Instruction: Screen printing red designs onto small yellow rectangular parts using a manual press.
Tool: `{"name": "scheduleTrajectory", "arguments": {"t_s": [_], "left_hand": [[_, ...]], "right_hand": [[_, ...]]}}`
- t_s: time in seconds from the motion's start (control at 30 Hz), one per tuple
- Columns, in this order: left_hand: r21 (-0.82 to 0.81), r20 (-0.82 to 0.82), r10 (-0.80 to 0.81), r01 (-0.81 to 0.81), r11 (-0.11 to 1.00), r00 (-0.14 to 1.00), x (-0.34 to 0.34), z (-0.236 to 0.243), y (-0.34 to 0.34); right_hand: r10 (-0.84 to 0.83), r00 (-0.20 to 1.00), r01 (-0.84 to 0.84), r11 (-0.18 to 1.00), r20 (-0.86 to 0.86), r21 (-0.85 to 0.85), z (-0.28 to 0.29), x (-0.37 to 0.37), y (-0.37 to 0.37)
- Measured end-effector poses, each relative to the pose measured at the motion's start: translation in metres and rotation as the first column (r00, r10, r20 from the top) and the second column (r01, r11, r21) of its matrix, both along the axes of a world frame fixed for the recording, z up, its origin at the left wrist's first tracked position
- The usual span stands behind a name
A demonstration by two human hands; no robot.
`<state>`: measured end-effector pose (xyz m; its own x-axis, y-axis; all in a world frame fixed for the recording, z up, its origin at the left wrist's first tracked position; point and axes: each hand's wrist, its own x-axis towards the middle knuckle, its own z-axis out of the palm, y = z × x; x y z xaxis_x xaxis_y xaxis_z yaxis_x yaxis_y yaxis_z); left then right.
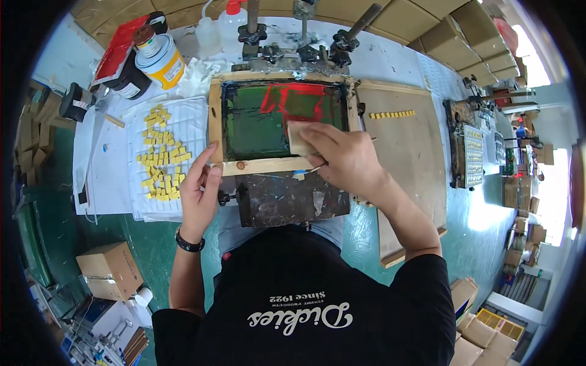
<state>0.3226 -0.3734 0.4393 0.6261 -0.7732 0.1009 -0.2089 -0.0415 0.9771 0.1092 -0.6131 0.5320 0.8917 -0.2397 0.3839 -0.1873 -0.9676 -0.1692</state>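
Note:
A wooden-framed printing screen [262, 165] lies in front of me, its green mesh streaked with wet red ink [305, 89]. My right hand [345, 152] grips a pale squeegee [299, 137] that rests on the mesh, right of the middle. A thin rod also shows at that hand, with one tip past the knuckles and the other near the frame's front edge; how it is held is hidden. At the frame's near left corner, my left hand [200, 189] has its thumb and fingers closed on the wood. Below the screen sits a dark, stained base plate [287, 201].
Left of the screen, many small yellow blocks [162, 158] lie on a white cloth. Behind them stand a yellow-and-white can [160, 61], a red-topped black tub [125, 67] and bottles [232, 21]. Metal clamps [296, 55] hold the screen's far edge. Rightward, a board [403, 158] carries a row of yellow blocks.

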Motion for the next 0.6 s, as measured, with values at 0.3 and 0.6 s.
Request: {"name": "scheduleTrajectory", "arguments": {"t_s": [0.3, 0.6], "left_hand": [[-0.093, -0.089, 0.050, -0.058, 0.994, 0.995, -0.010, 0.021, -0.002], [-0.027, -0.044, 0.059, -0.060, 0.998, 0.997, -0.006, 0.028, 0.004]], "right_hand": [[0.028, 0.996, -0.035, 0.996, 0.084, 0.083, 0.022, 0.005, -0.028], [0.022, 0.998, -0.029, 0.992, 0.052, 0.125, 0.032, 0.008, -0.031]]}}
